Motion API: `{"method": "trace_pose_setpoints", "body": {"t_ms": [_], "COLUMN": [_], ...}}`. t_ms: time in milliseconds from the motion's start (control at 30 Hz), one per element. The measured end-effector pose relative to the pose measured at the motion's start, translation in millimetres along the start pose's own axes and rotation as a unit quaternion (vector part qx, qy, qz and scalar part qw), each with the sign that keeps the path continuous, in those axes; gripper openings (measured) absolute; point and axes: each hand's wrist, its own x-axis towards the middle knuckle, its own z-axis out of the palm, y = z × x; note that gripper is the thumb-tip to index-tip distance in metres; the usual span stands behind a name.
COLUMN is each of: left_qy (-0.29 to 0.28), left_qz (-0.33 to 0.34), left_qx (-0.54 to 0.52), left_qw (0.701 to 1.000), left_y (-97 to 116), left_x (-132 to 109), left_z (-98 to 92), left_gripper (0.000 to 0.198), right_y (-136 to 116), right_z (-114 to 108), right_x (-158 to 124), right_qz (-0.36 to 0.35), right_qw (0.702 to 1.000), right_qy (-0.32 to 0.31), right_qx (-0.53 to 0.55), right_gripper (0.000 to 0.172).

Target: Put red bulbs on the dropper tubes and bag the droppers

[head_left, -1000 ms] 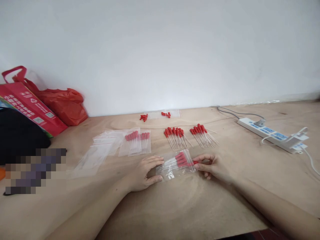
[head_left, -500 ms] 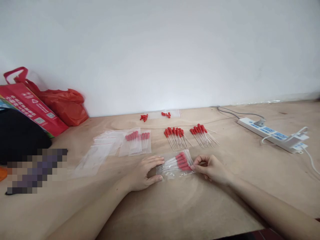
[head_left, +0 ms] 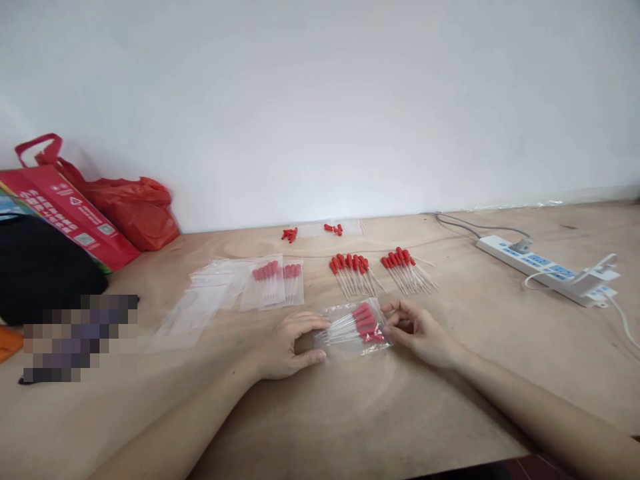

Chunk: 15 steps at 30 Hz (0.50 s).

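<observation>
A clear plastic zip bag (head_left: 345,353) lies on the table in front of me, with several droppers (head_left: 366,321) inside it. Their red rubber bulbs point right and their clear stems point left. My left hand (head_left: 295,343) rests at the bag's left end, fingers stretched out and thumb apart. At the bag's right edge, by the bulbs, my right hand (head_left: 420,333) has its thumb and curled fingers on the plastic; its other fingers are partly hidden. Just beyond the bag lie two loose groups of red-bulbed droppers, a left group (head_left: 353,270) and a right group (head_left: 404,267).
Flat plastic bags (head_left: 200,303) lie at the left, beside filled dropper bags (head_left: 270,283). Loose red bulbs (head_left: 289,235) are by the wall. A white power strip (head_left: 545,270) with cords stands right. Red bags (head_left: 135,207) and a black item (head_left: 45,273) sit at far left.
My right thumb and index finger have spread a little apart along the bag's right edge. The left hand stays almost where it was. The view has shifted slightly.
</observation>
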Motion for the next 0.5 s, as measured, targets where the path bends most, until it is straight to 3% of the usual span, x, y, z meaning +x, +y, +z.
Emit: {"method": "trace_pose_setpoints", "body": {"t_ms": [100,233,500], "left_qy": [0.020,0.043,0.035], "left_qz": [0.002,-0.042,-0.097], "left_qx": [-0.015,-0.041,-0.215], "left_qw": [1.000,0.997,0.971], "left_y": [5,5,-8], "left_x": [0,2,9], "left_z": [-0.2,-0.2,-7.9], "left_gripper": [0.038,0.049,0.065], "right_y": [-3,-18,-53], "right_z": [1,10,36], "right_x": [1,5,37], "right_qz": [-0.064,-0.112,-0.229], "right_qw": [0.998,0.992,0.963], "right_qy": [-0.003,-0.030,-0.127], "right_qx": [-0.017,0.054,0.058], "right_gripper": [0.025,0.021,0.020]}}
